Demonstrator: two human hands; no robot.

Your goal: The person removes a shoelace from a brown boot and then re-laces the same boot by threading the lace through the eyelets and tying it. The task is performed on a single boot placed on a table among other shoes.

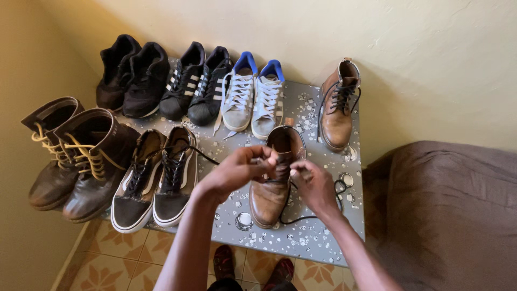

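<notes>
A tan leather boot (269, 196) stands on the grey patterned table (318, 237), toe toward me. My left hand (239, 168) pinches its dark lace over the boot's opening. Just right of the tongue, my right hand (313, 186) grips the other lace end. A loop of black lace (301, 218) trails off to the boot's right on the table. The matching tan boot (338, 108) stands at the back right near the wall.
Rows of shoes fill the table: black sneakers (132, 75), black striped sneakers (196, 83), grey-and-blue sneakers (253, 97), black-and-white canvas shoes (156, 180) and dark brown high boots (75, 156). A brown sofa arm (447, 210) stands on the right. My feet (250, 267) rest on tiled floor.
</notes>
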